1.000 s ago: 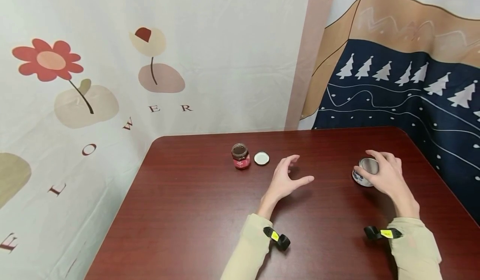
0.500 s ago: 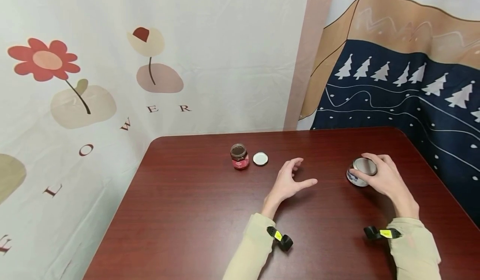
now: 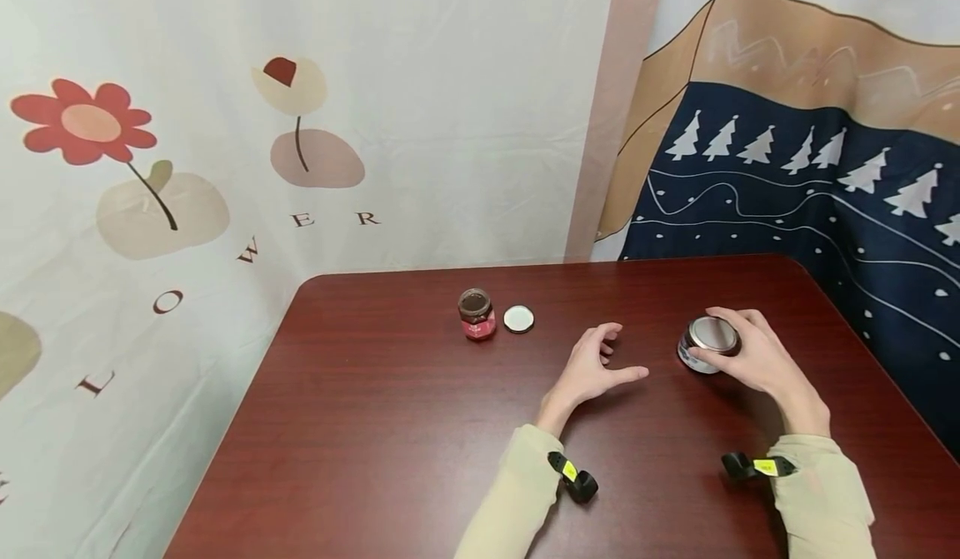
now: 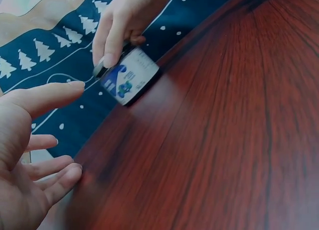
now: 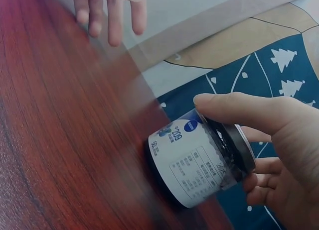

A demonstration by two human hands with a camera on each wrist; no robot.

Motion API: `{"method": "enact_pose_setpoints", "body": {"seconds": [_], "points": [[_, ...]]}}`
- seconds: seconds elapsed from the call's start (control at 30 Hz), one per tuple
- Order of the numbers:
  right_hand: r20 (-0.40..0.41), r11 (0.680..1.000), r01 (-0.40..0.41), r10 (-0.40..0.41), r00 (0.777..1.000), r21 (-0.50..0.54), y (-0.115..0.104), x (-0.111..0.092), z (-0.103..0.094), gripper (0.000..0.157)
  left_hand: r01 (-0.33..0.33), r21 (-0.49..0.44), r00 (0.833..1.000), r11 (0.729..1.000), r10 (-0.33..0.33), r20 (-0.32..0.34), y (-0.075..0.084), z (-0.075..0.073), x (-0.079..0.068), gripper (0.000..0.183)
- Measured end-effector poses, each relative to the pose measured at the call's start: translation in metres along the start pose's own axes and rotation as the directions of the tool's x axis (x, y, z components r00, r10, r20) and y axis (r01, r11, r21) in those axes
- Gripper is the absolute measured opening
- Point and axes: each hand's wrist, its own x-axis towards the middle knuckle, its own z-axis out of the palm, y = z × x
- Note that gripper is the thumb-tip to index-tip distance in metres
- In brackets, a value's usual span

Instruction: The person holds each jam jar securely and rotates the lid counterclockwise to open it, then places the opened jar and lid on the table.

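Note:
A jam jar with a metal lid and a white label with blueberries is at the right of the table. My right hand grips it near its top, thumb on the near side and fingers around the far side. To its left, my left hand holds nothing, its thumb and fingers spread apart and facing the jar. In the left wrist view the jar stands beyond my left thumb and fingers. An uncapped jar with a red label and dark contents stands at the back, beside a loose lid.
The dark red wooden table reaches back to a curtain with flower prints. A navy curtain with white trees hangs along the right side. Both sleeves carry a black strapped-on camera.
My right hand has brought the blueberry jar a little to the left. My left hand has shifted slightly right, towards it. The red-labelled jar and loose lid stay put.

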Motion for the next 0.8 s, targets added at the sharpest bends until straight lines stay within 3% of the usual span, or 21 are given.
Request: {"method": "enact_pose_setpoints", "body": {"seconds": [0.3,0.8], "points": [[0.036,0.999,0.026,-0.028,0.999,0.035,-0.003,0.002,0.003,0.078,-0.025,0.028,0.998,0.999,0.024,0.063,0.008,0.014,0.007,0.076],[0.030,0.991,0.108,-0.110,0.993,0.082,-0.006,0.005,0.010,0.073,-0.060,0.088,0.992,0.994,0.050,0.118,0.014,0.032,0.015,0.078]]}}
